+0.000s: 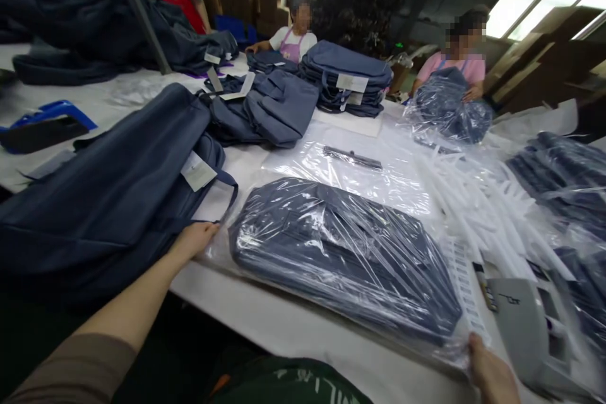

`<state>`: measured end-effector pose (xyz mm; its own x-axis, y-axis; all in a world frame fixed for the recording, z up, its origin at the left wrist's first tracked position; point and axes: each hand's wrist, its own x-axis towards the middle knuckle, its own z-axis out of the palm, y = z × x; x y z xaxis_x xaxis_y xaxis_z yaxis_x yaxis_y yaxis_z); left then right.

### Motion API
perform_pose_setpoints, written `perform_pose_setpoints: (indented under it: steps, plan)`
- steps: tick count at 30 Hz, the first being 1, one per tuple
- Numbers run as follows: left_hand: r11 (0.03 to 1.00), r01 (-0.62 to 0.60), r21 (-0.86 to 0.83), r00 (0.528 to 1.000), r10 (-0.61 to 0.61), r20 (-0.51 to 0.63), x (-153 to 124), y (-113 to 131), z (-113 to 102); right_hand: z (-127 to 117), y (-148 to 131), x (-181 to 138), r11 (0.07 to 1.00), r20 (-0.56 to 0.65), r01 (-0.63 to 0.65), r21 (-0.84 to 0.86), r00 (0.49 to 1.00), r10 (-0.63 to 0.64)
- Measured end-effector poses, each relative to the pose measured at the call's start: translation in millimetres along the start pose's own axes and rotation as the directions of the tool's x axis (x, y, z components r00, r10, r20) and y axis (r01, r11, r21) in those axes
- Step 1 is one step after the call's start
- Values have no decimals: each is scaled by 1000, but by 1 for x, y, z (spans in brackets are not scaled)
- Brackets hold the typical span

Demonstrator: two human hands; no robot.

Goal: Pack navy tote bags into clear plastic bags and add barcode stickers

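Note:
A navy bag sealed in clear plastic [345, 252] lies flat on the white table [284, 322] in front of me. My left hand [194, 241] rests at the plastic's left end, beside a pile of unwrapped navy bags [108, 202] with a white tag [197, 172]. Whether its fingers pinch the plastic is hidden. My right hand [490, 372] holds the plastic's right end near a strip of barcode labels [466, 290]. A grey label device [525, 328] sits just right of it.
Flat clear plastic sleeves [360, 170] lie beyond the wrapped bag. More navy bags are stacked at the back [348, 79]. Wrapped bags lie at the right [568, 183]. Two people sit across the table [293, 38], one handling a wrapped bag [447, 110]. A blue tray [42, 123] lies at left.

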<state>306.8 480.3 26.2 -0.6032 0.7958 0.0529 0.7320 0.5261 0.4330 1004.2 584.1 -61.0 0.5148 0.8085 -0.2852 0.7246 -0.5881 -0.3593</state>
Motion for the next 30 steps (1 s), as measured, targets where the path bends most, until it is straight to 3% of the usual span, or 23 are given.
perform_pose_setpoints:
  steps: [2, 5, 7, 8, 9, 11, 12, 13, 15, 17, 21, 24, 27, 30]
  plan:
    - [1000, 0, 31, 1000, 0, 11, 2, -4, 9, 7, -5, -1, 996, 45, -80, 26, 996, 78]
    - [998, -16, 65, 971, 31, -237, -13, 8, -2, 11, -4, 0, 990, 42, -90, 108, 995, 86]
    - [983, -161, 91, 900, 184, -395, -30, 31, -15, 13, 1, 2, 985, 34, -76, 152, 997, 72]
    - [946, -303, 120, 865, 325, -383, -38, 47, -19, 14, 3, 4, 982, 28, -72, 176, 997, 68]
    - [877, -458, 145, 824, 480, -301, -45, 64, -21, 14, 4, 5, 977, 20, -65, 202, 998, 63]
    - [709, -690, 146, 715, 699, -12, -55, 97, -14, 16, 6, 5, 966, 10, -60, 253, 998, 59]
    - [657, -741, 139, 672, 729, 129, -57, 110, -8, 16, 7, 4, 959, 9, -58, 277, 998, 58]
    - [644, -750, 149, 660, 713, 239, -57, 121, 0, 16, 7, 2, 952, 16, -57, 299, 998, 55]
    - [648, -740, 182, 662, 651, 372, -55, 132, 15, 14, 6, -7, 932, 38, -62, 358, 998, 52]
    - [663, -714, 224, 686, 598, 415, -50, 133, 24, 11, 4, -19, 883, 54, -58, 465, 998, 37]
    - [733, -575, 364, 814, 465, 348, -43, 128, 32, 3, -3, -43, 731, -37, 23, 682, 999, 3]
    - [702, -518, 489, 855, 406, 324, -40, 130, 35, -2, -6, -51, 709, -200, 156, 687, 979, -22]
    - [700, -496, 515, 864, 337, 374, -32, 132, 37, -1, -7, -48, 743, -359, 294, 601, 930, -78]
    - [775, -539, 329, 776, 305, 552, -14, 124, 39, 3, -8, -41, 766, -404, 308, 564, 912, -69]
